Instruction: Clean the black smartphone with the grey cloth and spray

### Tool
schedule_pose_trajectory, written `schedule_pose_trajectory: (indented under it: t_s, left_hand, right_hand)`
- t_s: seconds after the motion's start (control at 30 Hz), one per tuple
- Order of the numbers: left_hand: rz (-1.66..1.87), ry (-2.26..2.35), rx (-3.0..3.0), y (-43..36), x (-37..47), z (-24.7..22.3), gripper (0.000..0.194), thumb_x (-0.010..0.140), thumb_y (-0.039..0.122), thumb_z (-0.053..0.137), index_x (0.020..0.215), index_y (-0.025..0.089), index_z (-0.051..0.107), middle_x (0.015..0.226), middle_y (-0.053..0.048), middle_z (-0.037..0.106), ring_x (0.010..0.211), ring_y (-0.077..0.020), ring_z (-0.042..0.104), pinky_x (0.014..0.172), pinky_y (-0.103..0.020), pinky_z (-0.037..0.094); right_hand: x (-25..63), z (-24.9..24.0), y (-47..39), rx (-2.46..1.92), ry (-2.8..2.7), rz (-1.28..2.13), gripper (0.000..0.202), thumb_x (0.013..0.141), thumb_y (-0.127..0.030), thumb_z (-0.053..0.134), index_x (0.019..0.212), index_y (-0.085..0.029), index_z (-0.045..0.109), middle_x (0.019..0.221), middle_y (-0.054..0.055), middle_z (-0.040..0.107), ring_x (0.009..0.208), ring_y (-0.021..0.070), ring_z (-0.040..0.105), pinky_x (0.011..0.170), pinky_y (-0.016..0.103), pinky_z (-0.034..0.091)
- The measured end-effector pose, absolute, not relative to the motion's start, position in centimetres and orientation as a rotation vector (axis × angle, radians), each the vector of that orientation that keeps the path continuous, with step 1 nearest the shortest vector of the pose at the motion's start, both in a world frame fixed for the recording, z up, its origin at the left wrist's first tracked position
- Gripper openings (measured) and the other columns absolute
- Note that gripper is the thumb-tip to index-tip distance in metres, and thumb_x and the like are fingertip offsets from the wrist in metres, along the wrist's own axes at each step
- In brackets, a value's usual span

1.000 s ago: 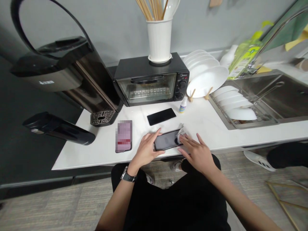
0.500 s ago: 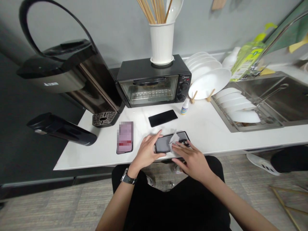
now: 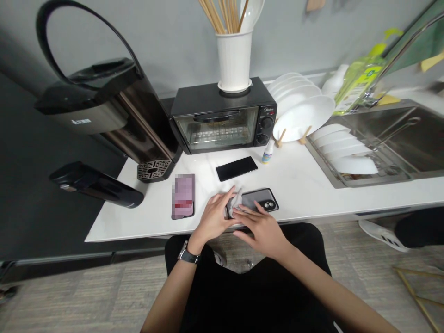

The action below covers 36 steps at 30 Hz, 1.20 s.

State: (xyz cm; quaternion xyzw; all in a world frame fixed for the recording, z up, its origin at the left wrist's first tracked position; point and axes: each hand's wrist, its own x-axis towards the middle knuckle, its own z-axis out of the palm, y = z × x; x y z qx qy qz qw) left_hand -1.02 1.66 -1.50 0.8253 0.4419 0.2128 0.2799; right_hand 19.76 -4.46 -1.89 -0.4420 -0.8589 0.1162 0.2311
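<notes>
A phone [image 3: 250,199] with a grey back and dark rim lies back up near the counter's front edge, camera lenses toward the right. My left hand [image 3: 214,213] grips its left end between thumb and fingers. Under the fingertips of my right hand [image 3: 262,230] is a crumpled white wipe [image 3: 236,200], pressed onto the left part of the phone's back; my right fingers are fairly straight, with the thumb apart. A second phone [image 3: 237,169], black screen up, lies just behind. To the left is another phone [image 3: 183,194] with a blurred pinkish screen.
Behind stand a small spray bottle [image 3: 268,152], a toaster oven [image 3: 222,120] and a rack of white plates [image 3: 305,118]. On the left are a water dispenser [image 3: 138,115] and a dark flask [image 3: 104,187]. The sink [image 3: 416,134] is right; another person's shoe [image 3: 383,235] shows below.
My right hand has slid left with the wipe, from beside the camera lenses to the phone's left part. The lenses now show more clearly. My left hand keeps its hold.
</notes>
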Motion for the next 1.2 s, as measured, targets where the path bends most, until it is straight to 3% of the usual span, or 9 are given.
schedule_pose_trajectory:
  t_s: [0.17,0.33,0.43,0.67,0.83,1.03,1.2]
  left_hand:
    - [0.581,1.173,2.205,1.9,-0.7,-1.5,0.115,0.077,0.037,0.09,0.166,0.038,0.016,0.152,-0.002,0.059,0.131,-0.0292,0.053,0.115,-0.046,0.037]
    - [0.595,1.155,2.215,2.1,-0.4,-1.6,0.109,0.081,0.043,0.085,0.166,0.036,0.018,0.152,-0.005,0.059,0.133,-0.0303,0.052,0.115,-0.047,0.037]
    - [0.566,1.168,2.208,2.0,-0.7,-1.6,0.104,0.085,0.039,0.082,0.166,0.034,0.018,0.148,-0.006,0.061,0.129,-0.0294,0.054,0.113,-0.046,0.04]
    - [0.557,1.151,2.212,2.0,-0.9,-1.5,0.117,0.078,0.042,0.088,0.166,0.036,0.012,0.151,-0.003,0.06,0.133,-0.0293,0.052,0.116,-0.048,0.036]
    - [0.551,1.16,2.251,1.9,-0.7,-1.6,0.114,0.08,0.039,0.087,0.166,0.037,0.013,0.155,-0.003,0.058,0.136,-0.0288,0.051,0.119,-0.048,0.035]
    - [0.565,1.103,2.267,1.9,-0.8,-2.0,0.109,0.085,0.041,0.082,0.167,0.036,0.011,0.157,-0.005,0.055,0.137,-0.028,0.051,0.117,-0.048,0.04]
    - [0.56,1.115,2.254,1.8,-0.8,-2.0,0.108,0.087,0.031,0.081,0.167,0.036,0.009,0.155,-0.003,0.057,0.134,-0.0268,0.053,0.115,-0.046,0.042]
  right_hand:
    - [26.5,-1.9,-4.4,-1.469,-2.31,0.1,0.043,0.108,-0.04,0.049,0.145,-0.021,0.059,0.146,0.01,0.064,0.139,0.0293,0.057,0.123,0.06,0.034]
    - [22.1,-2.7,-3.1,-1.511,-2.24,0.042,0.061,0.102,-0.053,0.055,0.146,-0.011,0.057,0.15,0.019,0.059,0.143,0.0378,0.051,0.121,0.062,0.036]
    - [17.9,-2.5,-3.2,-1.348,-2.288,0.177,0.066,0.1,-0.058,0.056,0.142,-0.007,0.06,0.146,0.021,0.062,0.141,0.036,0.054,0.123,0.058,0.037]
    - [23.4,-1.6,-5.0,-1.319,-2.361,0.256,0.042,0.107,-0.042,0.052,0.144,-0.024,0.06,0.143,0.008,0.066,0.137,0.0269,0.06,0.124,0.058,0.035]
    - [27.3,-1.9,-4.9,-1.527,-2.281,0.021,0.046,0.107,-0.039,0.05,0.148,-0.02,0.055,0.148,0.01,0.062,0.141,0.0305,0.056,0.122,0.061,0.037]
    - [21.2,-2.6,-3.6,-1.457,-2.21,0.092,0.051,0.104,-0.047,0.054,0.143,-0.015,0.061,0.146,0.014,0.064,0.14,0.0357,0.056,0.12,0.061,0.039]
    - [18.1,-1.9,-3.9,-1.222,-2.301,0.326,0.054,0.103,-0.053,0.056,0.14,-0.014,0.063,0.142,0.015,0.066,0.139,0.0316,0.058,0.123,0.058,0.035]
